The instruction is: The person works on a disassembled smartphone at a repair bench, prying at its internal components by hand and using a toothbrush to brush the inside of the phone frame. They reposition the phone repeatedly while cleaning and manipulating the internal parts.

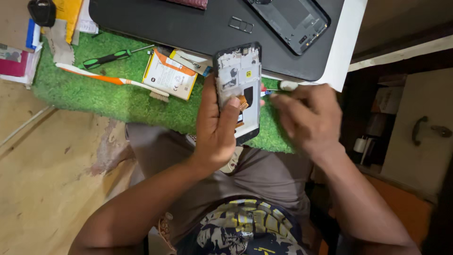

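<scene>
Green turf mat (94, 94) at frame centre backs the left hand (214, 127) gripping an opened phone (238, 89) upright, exposing its insides to the right hand (309, 118) pinching a small screwdriver (283, 86).

Both hands are raised close together, left hand (214, 127) curled in a grip, right hand (309, 115) pinching, fingers bent.
</scene>
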`<state>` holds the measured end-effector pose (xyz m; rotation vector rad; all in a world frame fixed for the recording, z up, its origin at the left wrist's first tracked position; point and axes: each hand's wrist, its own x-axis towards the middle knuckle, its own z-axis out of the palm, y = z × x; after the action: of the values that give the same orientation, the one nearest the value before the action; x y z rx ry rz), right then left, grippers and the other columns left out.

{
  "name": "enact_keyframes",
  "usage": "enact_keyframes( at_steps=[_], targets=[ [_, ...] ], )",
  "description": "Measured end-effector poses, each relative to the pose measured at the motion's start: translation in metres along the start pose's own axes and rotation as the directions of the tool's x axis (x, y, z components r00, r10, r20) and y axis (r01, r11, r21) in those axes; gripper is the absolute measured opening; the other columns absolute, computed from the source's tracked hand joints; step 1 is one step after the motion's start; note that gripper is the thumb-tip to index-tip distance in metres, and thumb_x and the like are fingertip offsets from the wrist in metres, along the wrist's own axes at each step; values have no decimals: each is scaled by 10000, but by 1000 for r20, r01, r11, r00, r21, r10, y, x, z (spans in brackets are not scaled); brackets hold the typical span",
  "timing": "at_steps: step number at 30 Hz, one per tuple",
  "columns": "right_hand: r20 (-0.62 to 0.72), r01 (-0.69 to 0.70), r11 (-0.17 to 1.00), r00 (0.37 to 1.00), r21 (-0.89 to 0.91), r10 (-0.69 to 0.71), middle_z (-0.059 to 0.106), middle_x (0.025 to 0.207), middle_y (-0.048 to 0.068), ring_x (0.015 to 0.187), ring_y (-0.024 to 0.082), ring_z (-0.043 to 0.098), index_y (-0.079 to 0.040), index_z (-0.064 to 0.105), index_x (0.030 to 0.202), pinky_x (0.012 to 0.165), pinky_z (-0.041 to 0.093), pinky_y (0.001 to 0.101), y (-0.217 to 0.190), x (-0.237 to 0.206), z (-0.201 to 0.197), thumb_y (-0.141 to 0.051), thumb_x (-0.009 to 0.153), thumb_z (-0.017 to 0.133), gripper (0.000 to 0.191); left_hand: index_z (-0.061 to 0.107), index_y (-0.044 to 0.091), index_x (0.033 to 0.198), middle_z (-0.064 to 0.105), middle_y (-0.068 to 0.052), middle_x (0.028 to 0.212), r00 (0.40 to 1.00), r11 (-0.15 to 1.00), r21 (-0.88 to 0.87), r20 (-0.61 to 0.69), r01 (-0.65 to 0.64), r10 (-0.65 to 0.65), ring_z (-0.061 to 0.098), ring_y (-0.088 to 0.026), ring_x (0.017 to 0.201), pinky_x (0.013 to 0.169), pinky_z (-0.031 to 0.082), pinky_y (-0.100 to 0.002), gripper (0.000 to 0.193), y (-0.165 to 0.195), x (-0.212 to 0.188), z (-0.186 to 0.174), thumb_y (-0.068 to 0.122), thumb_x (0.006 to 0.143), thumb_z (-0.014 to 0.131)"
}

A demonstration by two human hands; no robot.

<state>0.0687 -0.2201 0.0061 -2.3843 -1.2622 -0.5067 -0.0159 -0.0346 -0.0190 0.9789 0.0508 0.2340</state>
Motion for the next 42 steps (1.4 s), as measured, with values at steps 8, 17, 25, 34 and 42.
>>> enact_keyframes(
  at_steps=[8,17,25,34,42],
  targets=[
    [173,-55,998,983,-7,55,551,980,80,901,298,546,-127,759,1229,774,460,416,-13,16,0,-65,841,842,401,276,8,1546,610,-182,1398,1000,1000,-15,2,-7,7,669,-213,1242,1108,577,-385,441,2,0,-3,112,1138,408],
    [22,-148,982,989,114,146,679,1063,142,945,289,693,-33,681,1109,779,553,358,-6,1,-1,8,929,756,200,327,-1,1540,649,-157,1348,1000,995,92,17,-25,24,683,-184,1135,1050,574,-342,406,1,-3,-1,138,1173,433],
    [114,-344,559,908,754,404,726,955,101,750,106,696,33,716,1203,681,574,213,-30,-11,0,44,1039,645,179,306,2,1556,659,-127,1288,993,961,251,59,-113,102,671,-144,1128,1026,555,-300,419,3,-6,-3,131,1173,420],
    [99,-287,612,941,737,323,715,959,91,782,115,706,18,719,1216,722,577,211,-33,-1,1,49,1024,655,205,328,-41,1517,678,-114,1123,990,877,464,6,-128,141,645,-131,962,886,563,-297,436,-2,-9,-3,152,1164,495],
    [113,-295,611,941,734,319,712,938,77,782,109,700,19,721,1216,724,564,209,-33,0,0,50,1009,682,213,336,-26,1505,641,-115,1184,993,913,390,44,-120,111,622,-133,1028,928,545,-293,440,0,-11,-5,178,1165,528]
  ],
)
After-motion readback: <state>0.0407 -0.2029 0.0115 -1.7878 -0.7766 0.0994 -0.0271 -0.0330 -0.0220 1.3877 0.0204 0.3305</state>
